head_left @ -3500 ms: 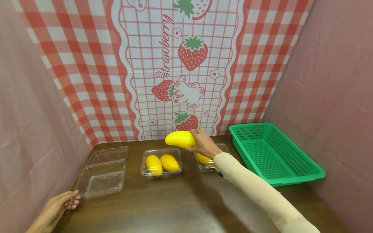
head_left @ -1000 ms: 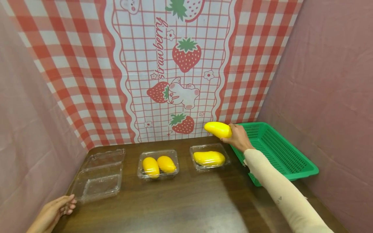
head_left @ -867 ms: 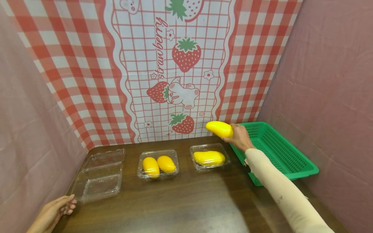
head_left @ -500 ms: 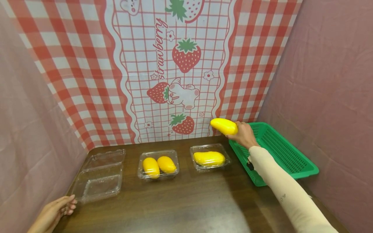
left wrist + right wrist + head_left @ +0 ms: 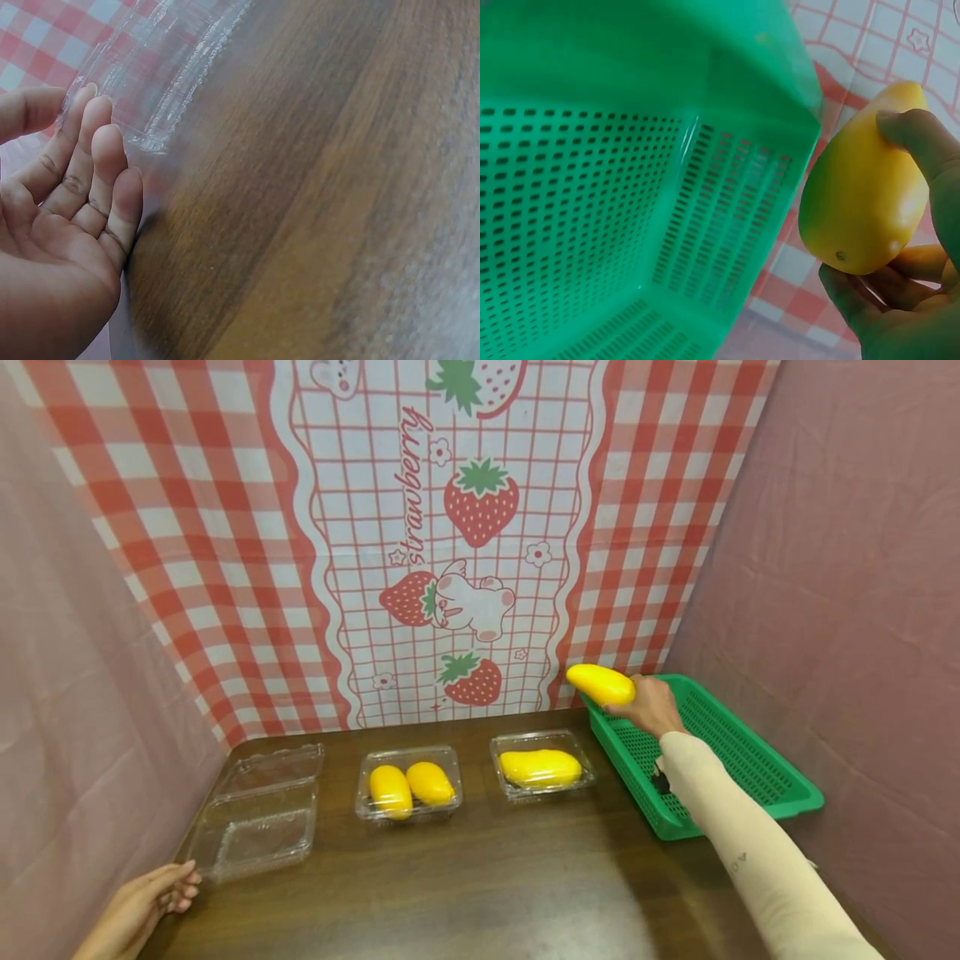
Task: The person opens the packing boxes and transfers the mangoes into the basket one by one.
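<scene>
My right hand (image 5: pixel 651 703) grips a yellow mango (image 5: pixel 600 684) above the back left corner of a green basket (image 5: pixel 720 745). In the right wrist view the mango (image 5: pixel 866 184) sits between thumb and fingers, beside the basket's wall (image 5: pixel 720 202). At the far left, my left hand (image 5: pixel 153 893) pinches the near left corner of an open clear plastic clamshell box (image 5: pixel 258 835) between thumb and index finger. The left wrist view shows the fingertips at the box's lip (image 5: pixel 161 139), the other fingers loosely bent.
Mid-table stands a clear box (image 5: pixel 408 753) holding two mangoes. Right of it, another clear box (image 5: pixel 540 742) contains yellow mango, partly under glare. A checked strawberry cloth (image 5: pixel 480 568) hangs behind the wooden table (image 5: pixel 420 885), with pink cloth on both sides.
My right hand has carried the mango rightward, from above the right-hand box to the basket's back left corner. My left hand has stayed at the open box's corner.
</scene>
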`<control>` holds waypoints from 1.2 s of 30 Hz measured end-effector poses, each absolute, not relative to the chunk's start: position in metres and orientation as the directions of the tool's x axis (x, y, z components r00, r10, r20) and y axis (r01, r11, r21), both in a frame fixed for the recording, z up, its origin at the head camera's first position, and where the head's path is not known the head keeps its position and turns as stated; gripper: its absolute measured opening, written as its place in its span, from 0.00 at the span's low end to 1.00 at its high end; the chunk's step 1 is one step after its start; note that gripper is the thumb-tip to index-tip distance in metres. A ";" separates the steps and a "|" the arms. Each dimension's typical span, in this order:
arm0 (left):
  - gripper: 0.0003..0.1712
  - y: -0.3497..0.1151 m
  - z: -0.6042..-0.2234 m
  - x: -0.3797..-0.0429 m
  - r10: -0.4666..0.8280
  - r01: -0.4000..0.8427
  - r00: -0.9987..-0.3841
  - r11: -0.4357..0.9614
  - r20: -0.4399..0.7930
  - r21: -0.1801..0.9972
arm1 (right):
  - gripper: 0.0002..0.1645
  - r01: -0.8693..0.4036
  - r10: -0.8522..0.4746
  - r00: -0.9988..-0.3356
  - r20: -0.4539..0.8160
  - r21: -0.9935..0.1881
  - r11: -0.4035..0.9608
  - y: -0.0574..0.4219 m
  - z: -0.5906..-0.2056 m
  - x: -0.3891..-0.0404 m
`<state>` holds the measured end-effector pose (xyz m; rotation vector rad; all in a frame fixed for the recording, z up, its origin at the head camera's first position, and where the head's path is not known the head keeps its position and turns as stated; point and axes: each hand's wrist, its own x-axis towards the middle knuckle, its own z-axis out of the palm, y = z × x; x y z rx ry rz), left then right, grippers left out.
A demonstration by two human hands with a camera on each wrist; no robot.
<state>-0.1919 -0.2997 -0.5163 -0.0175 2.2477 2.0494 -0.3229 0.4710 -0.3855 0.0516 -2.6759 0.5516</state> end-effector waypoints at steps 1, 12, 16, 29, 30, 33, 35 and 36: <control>0.17 -0.300 -0.517 -0.192 0.062 -0.075 -0.995 0.097 -0.082 0.992 | 0.35 -0.111 0.049 -0.918 0.393 -0.374 0.921 0.473 -0.386 -0.322; 0.18 -0.301 -0.516 -0.195 0.050 -0.100 -0.993 0.132 -0.107 0.986 | 0.29 0.006 0.122 -0.952 0.280 -0.383 0.924 0.493 -0.386 -0.314; 0.19 -0.301 -0.516 -0.195 0.051 -0.093 -0.994 0.123 -0.100 0.988 | 0.29 0.049 0.145 -0.965 0.221 -0.387 0.921 0.498 -0.388 -0.314; 0.17 -0.301 -0.519 -0.194 0.056 -0.062 -0.996 0.087 -0.067 0.994 | 0.30 0.105 0.136 -0.988 0.068 -0.348 0.932 0.506 -0.395 -0.311; 0.17 -0.301 -0.519 -0.194 0.058 -0.061 -0.996 0.090 -0.067 0.994 | 0.30 0.107 0.136 -0.989 0.061 -0.343 0.933 0.507 -0.396 -0.311; 0.18 -0.301 -0.519 -0.194 0.058 -0.063 -0.996 0.089 -0.069 0.994 | 0.29 0.115 0.135 -0.990 0.038 -0.330 0.937 0.509 -0.399 -0.312; 0.18 -0.301 -0.519 -0.194 0.064 -0.055 -0.996 0.078 -0.060 0.995 | 0.30 0.122 0.136 -0.990 0.020 -0.328 0.937 0.510 -0.400 -0.313; 0.17 -0.301 -0.519 -0.194 0.067 -0.050 -0.996 0.072 -0.055 0.996 | 0.30 0.123 0.135 -0.991 0.013 -0.328 0.937 0.510 -0.401 -0.313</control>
